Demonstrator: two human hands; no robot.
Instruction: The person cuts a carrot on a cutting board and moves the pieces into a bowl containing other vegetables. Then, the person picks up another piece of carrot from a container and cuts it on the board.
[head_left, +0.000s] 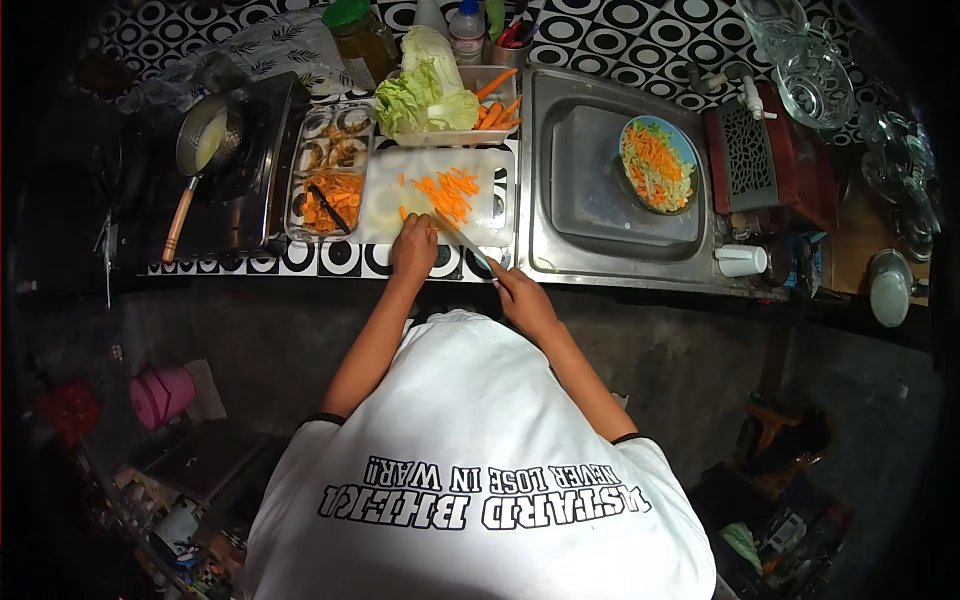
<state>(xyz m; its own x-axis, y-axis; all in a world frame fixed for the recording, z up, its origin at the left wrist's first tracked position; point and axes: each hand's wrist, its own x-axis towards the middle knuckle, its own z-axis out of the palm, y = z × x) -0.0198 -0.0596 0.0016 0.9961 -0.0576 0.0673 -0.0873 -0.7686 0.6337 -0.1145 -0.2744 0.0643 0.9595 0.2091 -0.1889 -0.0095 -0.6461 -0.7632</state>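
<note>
On a white cutting board (490, 208) lies a pile of orange carrot sticks (448, 195). My left hand (415, 245) is at the board's front edge, its fingers pressed together over a piece of carrot (404, 212) that is mostly hidden. My right hand (524, 298) is wrapped round the handle of a knife (466, 242), whose blade slants up and left to the carrot beside my left fingers. To the left of the board, a clear container (333, 203) holds orange shreds with a black utensil across them.
Behind the board, a tray (460, 136) holds leafy greens and whole carrots. A sink (540, 225) at right has a plate of shredded vegetables (657, 165) on an upturned tub. A pan (208, 138) sits on the stove at left. White cups (740, 261) stand right of the sink.
</note>
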